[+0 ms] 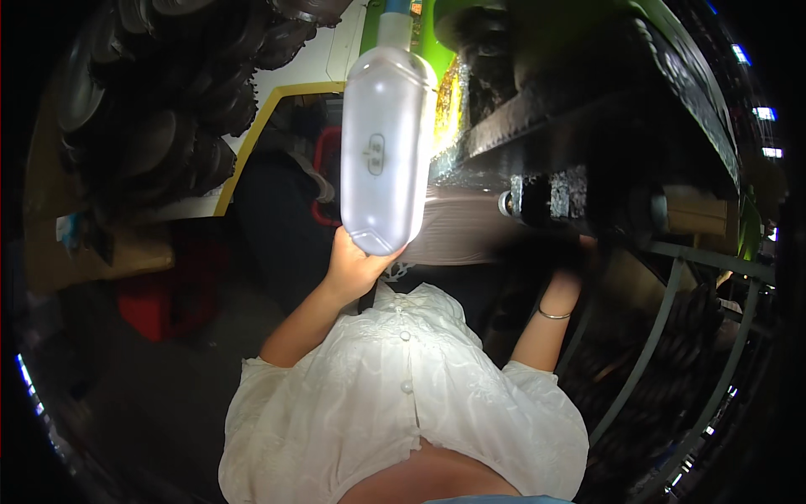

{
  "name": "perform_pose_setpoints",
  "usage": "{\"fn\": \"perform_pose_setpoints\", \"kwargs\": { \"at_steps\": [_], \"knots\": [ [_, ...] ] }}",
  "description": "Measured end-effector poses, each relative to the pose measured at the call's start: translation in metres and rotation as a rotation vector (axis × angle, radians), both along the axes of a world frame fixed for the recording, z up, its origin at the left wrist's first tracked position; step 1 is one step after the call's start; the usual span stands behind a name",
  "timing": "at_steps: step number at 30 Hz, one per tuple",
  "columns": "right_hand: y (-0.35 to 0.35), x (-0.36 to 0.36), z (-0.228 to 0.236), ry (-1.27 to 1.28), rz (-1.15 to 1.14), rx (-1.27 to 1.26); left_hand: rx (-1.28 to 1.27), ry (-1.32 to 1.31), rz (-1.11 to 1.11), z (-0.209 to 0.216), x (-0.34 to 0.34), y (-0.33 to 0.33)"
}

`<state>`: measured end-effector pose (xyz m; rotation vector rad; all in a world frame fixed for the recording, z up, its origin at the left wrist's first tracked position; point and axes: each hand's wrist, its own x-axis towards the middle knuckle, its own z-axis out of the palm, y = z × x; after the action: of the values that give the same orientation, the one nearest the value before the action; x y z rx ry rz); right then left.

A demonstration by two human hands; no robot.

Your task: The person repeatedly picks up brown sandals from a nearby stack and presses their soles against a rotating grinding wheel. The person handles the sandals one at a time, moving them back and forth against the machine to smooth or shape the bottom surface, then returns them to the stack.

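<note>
A pale, capsule-shaped work lamp (382, 151) on a neck hangs in front of me and covers much of the work spot. Just below its lower end is my left hand (357, 265); its fingers are hidden behind the lamp, so what they hold does not show. To the right, my right hand (575, 260) is dark and smeared by motion, with a bracelet on the wrist. A dark blurred shape lies beside it, too unclear to name. Between the hands stretches a streaked grey-brown surface (462, 227).
Dark, rounded, sole-like pieces (159, 101) are heaped on a white, yellow-edged table (277, 71) at upper left. A green machine with a dark metal arm (537, 113) stands at upper right. Grey rack rails (663, 328) run along my right. A red container (159, 302) sits low at left.
</note>
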<state>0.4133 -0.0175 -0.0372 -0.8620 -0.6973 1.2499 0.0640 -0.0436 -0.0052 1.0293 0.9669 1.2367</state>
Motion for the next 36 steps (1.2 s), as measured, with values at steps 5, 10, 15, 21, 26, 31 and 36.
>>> {"fn": "perform_pose_setpoints", "kwargs": {
  "at_steps": [5,10,15,21,26,31,36],
  "knots": [
    [0.013,-0.032,0.026,-0.050,0.038,0.099,-0.046,-0.099,0.046,-0.009,-0.013,-0.009],
    [0.013,-0.059,0.040,0.323,-0.001,0.041,-0.063,-0.051,0.057,-0.007,-0.023,-0.011],
    [0.027,-0.061,0.042,-0.075,0.059,0.176,-0.073,0.012,0.010,-0.013,-0.025,-0.016],
    [0.029,-0.090,0.041,-0.009,-0.023,0.185,-0.180,-0.038,0.037,-0.023,-0.037,-0.030],
    [0.018,-0.134,0.024,0.168,-0.017,0.143,-0.217,-0.055,0.213,-0.030,-0.066,-0.045],
    [0.003,-0.179,0.006,0.226,0.028,0.113,-0.158,0.039,0.364,-0.024,-0.104,-0.043],
    [0.001,-0.204,0.020,0.044,0.188,0.109,-0.217,0.024,0.329,-0.037,-0.138,-0.043]
  ]
}}
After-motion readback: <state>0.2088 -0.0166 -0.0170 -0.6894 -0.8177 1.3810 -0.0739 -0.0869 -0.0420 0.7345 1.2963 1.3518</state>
